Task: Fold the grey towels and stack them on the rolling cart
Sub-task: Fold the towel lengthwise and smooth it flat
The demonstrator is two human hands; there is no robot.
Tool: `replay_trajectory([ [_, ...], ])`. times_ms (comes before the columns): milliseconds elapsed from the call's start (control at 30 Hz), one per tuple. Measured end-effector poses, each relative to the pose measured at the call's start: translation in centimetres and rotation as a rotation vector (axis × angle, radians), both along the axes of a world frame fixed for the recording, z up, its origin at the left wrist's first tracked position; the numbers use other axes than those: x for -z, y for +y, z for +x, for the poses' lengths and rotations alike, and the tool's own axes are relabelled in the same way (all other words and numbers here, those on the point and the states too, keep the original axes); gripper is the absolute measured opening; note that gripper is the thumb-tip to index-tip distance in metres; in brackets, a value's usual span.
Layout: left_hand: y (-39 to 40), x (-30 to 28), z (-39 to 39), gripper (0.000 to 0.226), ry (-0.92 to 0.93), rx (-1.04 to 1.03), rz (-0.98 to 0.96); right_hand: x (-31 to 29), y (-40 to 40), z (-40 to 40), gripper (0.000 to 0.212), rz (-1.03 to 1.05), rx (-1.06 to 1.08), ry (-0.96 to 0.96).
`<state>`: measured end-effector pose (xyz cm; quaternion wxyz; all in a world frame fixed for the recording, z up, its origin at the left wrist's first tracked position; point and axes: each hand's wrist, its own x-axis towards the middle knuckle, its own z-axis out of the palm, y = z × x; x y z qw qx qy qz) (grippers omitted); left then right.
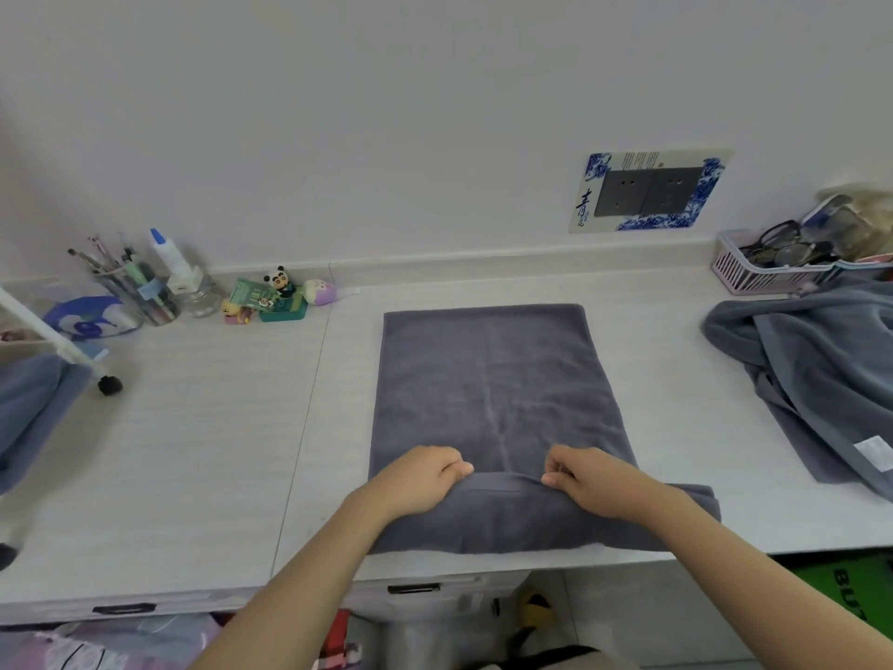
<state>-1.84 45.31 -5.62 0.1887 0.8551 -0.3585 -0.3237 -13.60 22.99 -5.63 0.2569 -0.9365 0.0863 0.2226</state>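
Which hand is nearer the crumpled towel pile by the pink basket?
Right. The right hand pinches the near fold of the flat towel, on the side toward the crumpled towel. The left hand grips the same fold, farther away.

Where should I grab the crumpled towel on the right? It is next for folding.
Probably the near corner by the white label of the crumpled towel, coming from the desk's front edge: that corner lies flat and single, while the far end is bunched against the basket.
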Motion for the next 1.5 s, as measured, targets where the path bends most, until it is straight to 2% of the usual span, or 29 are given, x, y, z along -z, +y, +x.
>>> replay_trajectory([
  [167, -1.5, 0.5, 3.3, 0.037, -0.079, -0.067, 0.021, -0.2, -1.8, 4.0, 0.023, -0.124, -0.014, -0.069],
  [267, -3.0, 0.6, 6.1, 0.041, -0.294, -0.102, 0.051, 0.3, -3.2, 7.2, 0.035, -0.208, 0.008, -0.146],
  [333, -4.0, 1.2, 7.8, 0.045, -0.399, -0.126, 0.096, 1.2, -4.6, 9.2, 0.039, -0.212, 0.008, -0.099],
  [433, -4.5, 3.7, 9.6, 0.045, -0.3, -0.094, 0.205, 3.9, -7.1, 10.9, 0.037, -0.141, -0.028, 0.096],
  [533, -4.0, 5.6, 10.3, 0.033, -0.259, -0.017, 0.283, 5.5, -9.1, 11.2, 0.03, -0.11, -0.124, 0.19],
  [600, -3.6, 5.9, 10.4, 0.029, -0.286, -0.034, 0.243, 5.5, -10.0, 11.3, 0.033, -0.149, -0.23, 0.224],
  [667, -3.1, 5.8, 10.4, 0.025, -0.323, -0.064, 0.179, 5.4, -10.8, 11.7, 0.038, -0.117, -0.229, 0.222],
  [767, -2.7, 5.7, 10.9, 0.021, -0.457, -0.093, 0.115, 5.4, -11.4, 12.3, 0.038, -0.068, -0.142, 0.092],
  [867, -3.4, 6.5, 11.5, 0.022, -0.492, -0.105, 0.169, 5.9, -11.1, 12.9, 0.034, -0.175, -0.116, -0.011],
  [967, -4.4, 7.5, 11.8, 0.024, -0.502, -0.075, 0.256, 6.7, -10.6, 13.1, 0.03, -0.262, -0.133, -0.029],
  [1233, -4.2, 7.5, 11.7, 0.028, -0.48, -0.063, 0.289, 7.2, -10.3, 12.2, 0.029, -0.265, -0.12, -0.075],
  [1333, -4.7, 7.8, 10.8, 0.026, -0.506, -0.146, 0.282, 7.1, -9.7, 12.1, 0.03, -0.324, -0.083, -0.058],
  [1433, -5.6, 8.4, 8.7, 0.024, -0.678, -0.293, 0.097, 7.3, -8.1, 11.4, 0.029, -0.501, 0.011, -0.336],
  [1500, -6.6, 8.8, 6.3, 0.04, -0.663, -0.184, -0.038, 7.9, -5.7, 10.2, 0.026, -0.456, 0.057, -0.517],
])
